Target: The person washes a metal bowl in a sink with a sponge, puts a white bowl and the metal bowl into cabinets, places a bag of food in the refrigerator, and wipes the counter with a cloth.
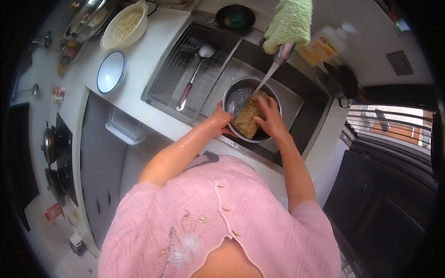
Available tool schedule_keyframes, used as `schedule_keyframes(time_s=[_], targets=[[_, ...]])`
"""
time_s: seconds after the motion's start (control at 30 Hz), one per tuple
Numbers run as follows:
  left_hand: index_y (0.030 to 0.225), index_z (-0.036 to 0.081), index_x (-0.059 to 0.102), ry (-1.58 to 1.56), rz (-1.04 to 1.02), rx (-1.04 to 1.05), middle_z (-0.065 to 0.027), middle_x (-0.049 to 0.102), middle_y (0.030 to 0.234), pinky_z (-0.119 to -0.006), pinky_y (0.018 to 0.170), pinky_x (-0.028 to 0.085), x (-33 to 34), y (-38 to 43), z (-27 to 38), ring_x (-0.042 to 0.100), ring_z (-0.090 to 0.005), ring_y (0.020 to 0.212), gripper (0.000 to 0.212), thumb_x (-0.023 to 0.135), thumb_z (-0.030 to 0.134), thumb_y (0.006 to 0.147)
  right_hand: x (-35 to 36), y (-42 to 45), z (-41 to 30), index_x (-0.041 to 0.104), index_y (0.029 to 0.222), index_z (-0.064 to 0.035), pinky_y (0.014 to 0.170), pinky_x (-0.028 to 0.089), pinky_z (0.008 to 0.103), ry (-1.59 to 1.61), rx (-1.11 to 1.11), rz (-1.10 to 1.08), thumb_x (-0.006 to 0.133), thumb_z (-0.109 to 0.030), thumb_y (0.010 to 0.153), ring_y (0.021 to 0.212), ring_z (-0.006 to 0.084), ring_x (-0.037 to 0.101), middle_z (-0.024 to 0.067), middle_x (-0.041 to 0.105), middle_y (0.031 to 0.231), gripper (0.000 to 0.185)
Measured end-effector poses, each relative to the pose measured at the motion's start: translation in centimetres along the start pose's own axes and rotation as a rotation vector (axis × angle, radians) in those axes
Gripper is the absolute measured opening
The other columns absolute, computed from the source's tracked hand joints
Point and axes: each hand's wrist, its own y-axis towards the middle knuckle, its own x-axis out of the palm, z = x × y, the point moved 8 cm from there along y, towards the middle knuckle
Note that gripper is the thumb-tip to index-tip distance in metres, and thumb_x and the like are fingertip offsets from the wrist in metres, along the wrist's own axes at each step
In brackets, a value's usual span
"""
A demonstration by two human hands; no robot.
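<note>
My left hand (224, 121) grips the near left rim of a round steel bowl (235, 83) over the sink. In the bowl lies a brownish, fibrous block (247, 120), perhaps dried noodles, with some water beside it. My right hand (270, 116) rests on the block's right side, fingers spread, thumb and fingertips against it. A water stream (266, 78) falls from the faucet (285, 52) onto the block's upper end. A light green towel (290, 26) is wrapped over the faucet.
A ladle (191, 81) lies on the wire rack in the sink's (295, 104) left part. On the left counter stand a white bowl (111, 72) with a blue rim and a colander (144, 26) of bean sprouts. A large plastic bottle (323, 45) and a dark pan (235, 16) stand behind the sink.
</note>
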Motion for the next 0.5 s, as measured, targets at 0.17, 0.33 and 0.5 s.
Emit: schedule_keyframes(time_s=[0.17, 0.33, 0.5], targets=[[0.134, 0.013, 0.021, -0.029, -0.014, -0.074, -0.0238, 0.043, 0.121, -0.058, 0.064, 0.056, 1.3, 0.5, -1.6, 0.058, -0.0422, 0.097, 0.068, 0.044, -0.009, 0.075, 5.3, 4.6, 2.1, 0.055, 0.116, -0.0062, 0.092, 0.044, 0.0393, 0.228, -0.055, 0.143, 0.068, -0.008, 0.063, 0.105, 0.0402, 0.05, 0.0253, 0.042, 0.12, 0.055], [0.126, 0.003, 0.038, 0.101, -0.008, -0.067, -0.0204, 0.055, 0.111, -0.054, 0.065, 0.057, -0.3, 1.1, -0.1, 0.062, -0.0372, 0.092, 0.053, 0.045, -0.01, 0.075, 4.7, 4.8, -5.2, 0.06, 0.103, -0.0021, 0.089, 0.046, 0.0407, 0.162, -0.38, -0.127, 0.065, -0.003, 0.064, 0.103, 0.0407, 0.052, 0.0235, 0.042, 0.121, 0.04], [0.131, 0.002, 0.033, 0.179, -0.227, -0.103, -0.018, 0.054, 0.114, -0.051, 0.064, 0.058, 2.0, 0.7, 2.6, 0.064, -0.0354, 0.087, 0.056, 0.045, -0.007, 0.077, -2.5, 3.1, -10.4, 0.058, 0.111, -0.0099, 0.093, 0.044, 0.0429, -0.101, -0.588, 0.159, 0.068, -0.001, 0.063, 0.117, 0.0372, 0.043, 0.014, 0.041, 0.126, 0.05]])
